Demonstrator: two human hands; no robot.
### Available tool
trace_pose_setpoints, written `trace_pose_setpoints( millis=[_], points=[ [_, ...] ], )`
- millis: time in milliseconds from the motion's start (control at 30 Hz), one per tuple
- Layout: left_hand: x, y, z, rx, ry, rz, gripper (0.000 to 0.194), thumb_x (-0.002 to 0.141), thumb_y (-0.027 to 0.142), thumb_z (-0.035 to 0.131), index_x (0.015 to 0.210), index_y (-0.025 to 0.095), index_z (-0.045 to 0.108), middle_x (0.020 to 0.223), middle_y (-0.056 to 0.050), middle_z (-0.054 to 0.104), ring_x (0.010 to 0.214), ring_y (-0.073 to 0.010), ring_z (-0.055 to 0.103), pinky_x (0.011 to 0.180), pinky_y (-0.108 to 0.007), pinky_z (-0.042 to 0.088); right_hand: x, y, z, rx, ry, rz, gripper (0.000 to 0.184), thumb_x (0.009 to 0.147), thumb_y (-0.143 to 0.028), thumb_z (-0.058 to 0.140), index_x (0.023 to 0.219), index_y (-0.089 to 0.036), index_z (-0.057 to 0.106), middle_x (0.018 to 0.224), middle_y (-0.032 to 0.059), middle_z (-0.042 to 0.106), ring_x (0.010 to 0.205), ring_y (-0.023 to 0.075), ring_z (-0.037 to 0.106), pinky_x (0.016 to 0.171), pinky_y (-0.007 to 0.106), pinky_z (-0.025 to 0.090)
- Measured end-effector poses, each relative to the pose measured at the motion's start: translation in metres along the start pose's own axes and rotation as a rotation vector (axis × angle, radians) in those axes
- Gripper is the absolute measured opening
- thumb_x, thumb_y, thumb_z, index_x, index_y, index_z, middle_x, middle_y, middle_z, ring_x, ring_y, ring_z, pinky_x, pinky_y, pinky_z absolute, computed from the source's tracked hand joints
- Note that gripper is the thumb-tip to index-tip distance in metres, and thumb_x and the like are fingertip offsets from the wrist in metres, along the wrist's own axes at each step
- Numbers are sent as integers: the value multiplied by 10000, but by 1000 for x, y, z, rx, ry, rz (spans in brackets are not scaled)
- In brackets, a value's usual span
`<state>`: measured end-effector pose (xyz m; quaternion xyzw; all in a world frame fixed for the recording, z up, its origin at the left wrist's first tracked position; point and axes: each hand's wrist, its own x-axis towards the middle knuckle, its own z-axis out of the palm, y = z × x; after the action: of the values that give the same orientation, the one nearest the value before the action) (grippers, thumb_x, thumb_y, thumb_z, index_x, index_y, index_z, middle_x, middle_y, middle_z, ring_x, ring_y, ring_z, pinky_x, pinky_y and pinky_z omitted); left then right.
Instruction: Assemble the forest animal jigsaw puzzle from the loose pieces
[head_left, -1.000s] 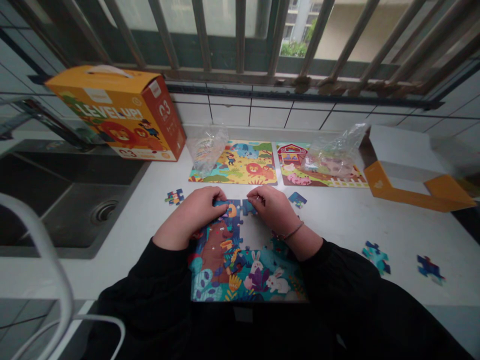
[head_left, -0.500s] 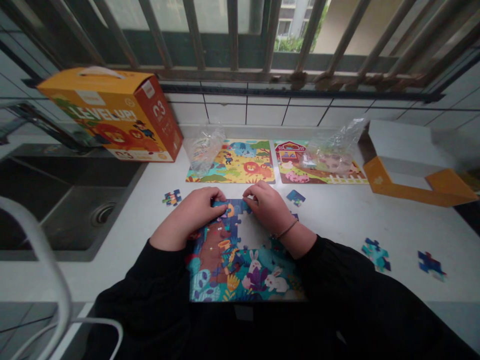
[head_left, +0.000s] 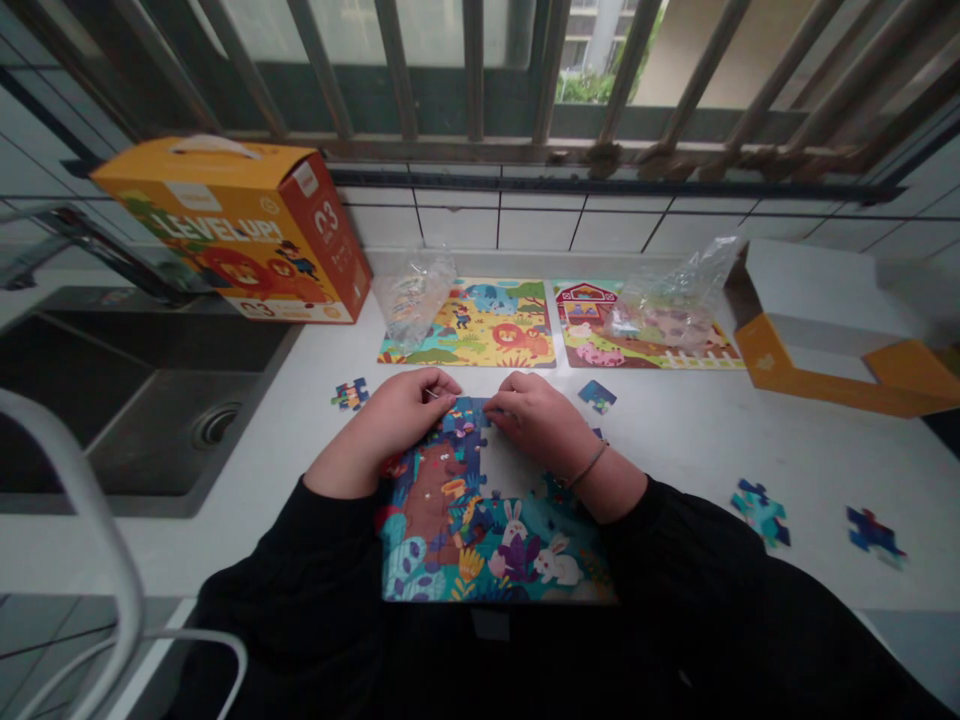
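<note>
At the far left, a steel sink (head_left: 142, 420) is set into the white worktop (head_left: 247, 530). At the upper left, an orange "LEVEL UP!" box (head_left: 225, 230) stands on the worktop, and a small cluster of loose jigsaw pieces (head_left: 350, 393) lies below it and to its right.

The person's left hand (head_left: 397, 425) rests at the top left of a part-built jigsaw puzzle (head_left: 480, 540). Its fingers are curled and drawn together, though whether they grip a piece cannot be told. The puzzle lies directly in front of the person, its long axis running left to right. The bare patch of worktop within the puzzle (head_left: 506, 470) is at its upper right, just below the right hand (head_left: 536, 420) and nearer that hand than the left. The right hand is curved, with its fingertips (head_left: 491, 405) at the end of the top row of pieces, and any grip is hidden.

A small loose piece (head_left: 597, 397) lies just beyond the right hand. Further right are two more loose pieces (head_left: 761, 515) and (head_left: 876, 535), with an orange-and-white box tray (head_left: 825, 350) above them.

Compared with the earlier frame, the right hand has slid left, closing the space between the hands and covering the end piece.
</note>
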<state>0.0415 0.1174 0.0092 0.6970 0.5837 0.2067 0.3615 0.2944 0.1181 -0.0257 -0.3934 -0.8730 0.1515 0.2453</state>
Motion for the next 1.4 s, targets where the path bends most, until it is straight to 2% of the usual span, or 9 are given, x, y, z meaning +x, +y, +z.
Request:
trace_pose_setpoints(
  millis=[100, 200, 367, 533, 633, 833, 933, 1167, 1400],
  points=[
    [-1, 3, 2, -87, -12, 32, 275, 901, 435, 687, 1038, 213, 772, 907, -34, 783, 825, -209, 694, 723, -309, 510, -1, -4, -3, 139, 109, -89, 182, 1010, -281, 792, 1171, -196, 778, 1148, 115, 765, 1088, 264, 707, 995, 415, 561],
    [-1, 6, 5, -184, -49, 75, 314, 918, 473, 710, 1084, 212, 761, 931, -36, 783, 808, -197, 689, 729, -305, 516, -2, -8, -8, 235, 104, -172, 298, 984, -313, 832, 1257, -248, 732, 1267, 108, 773, 1221, 273, 705, 1074, 452, 558],
    [0, 4, 8, -184, -16, 73, 288, 927, 433, 698, 1103, 213, 755, 965, -45, 785, 819, -194, 692, 744, -313, 527, -4, -16, -21, 242, 76, -171, 190, 1004, -368, 813, 1138, -256, 739, 1192, 96, 778, 1158, 272, 713, 1049, 448, 551],
    [3, -2, 7, -60, 71, 36, 250, 928, 370, 674, 1099, 214, 770, 968, -45, 797, 846, -210, 704, 739, -324, 522, -12, -33, -24, 292, -325, -442, 347, 926, -395, 900, 1193, -227, 757, 1193, 75, 798, 1091, 253, 716, 983, 391, 552],
    [2, -1, 6, -51, 61, 19, 237, 920, 345, 663, 1081, 209, 771, 970, -46, 801, 841, -208, 707, 754, -328, 527, -17, -41, -18, 180, -427, -504, 411, 902, -345, 915, 1267, -234, 763, 1266, 65, 796, 1107, 268, 697, 941, 396, 539],
    [1, -2, 6, 15, 66, 6, 234, 908, 344, 657, 1063, 221, 783, 970, -42, 803, 835, -216, 705, 768, -340, 540, -21, -46, -15, 127, -419, -480, 394, 874, -332, 933, 1231, -263, 780, 1210, 62, 792, 1038, 238, 699, 932, 374, 542],
    [2, -4, 6, 28, 57, -2, 224, 895, 337, 658, 1041, 228, 787, 940, -42, 800, 816, -222, 702, 750, -344, 542, -22, -37, -24, 132, -389, -393, 381, 910, -257, 875, 1271, -247, 755, 1201, 79, 769, 1045, 237, 706, 957, 377, 561],
    [2, -3, 5, 22, 38, -23, 214, 886, 328, 659, 1028, 232, 786, 916, -41, 799, 813, -220, 702, 752, -343, 542, -22, 14, -49, 58, -83, -69, 254, 903, -163, 831, 1140, -229, 769, 1116, 86, 740, 993, 231, 695, 881, 362, 569],
    [3, -5, 6, 23, 37, -26, 220, 876, 347, 671, 1019, 232, 793, 861, -31, 779, 782, -220, 696, 741, -336, 542, -19, 28, -34, 9, -162, 8, 213, 885, -123, 827, 1073, -224, 838, 1089, 87, 731, 935, 209, 682, 865, 345, 556]
  ],
)
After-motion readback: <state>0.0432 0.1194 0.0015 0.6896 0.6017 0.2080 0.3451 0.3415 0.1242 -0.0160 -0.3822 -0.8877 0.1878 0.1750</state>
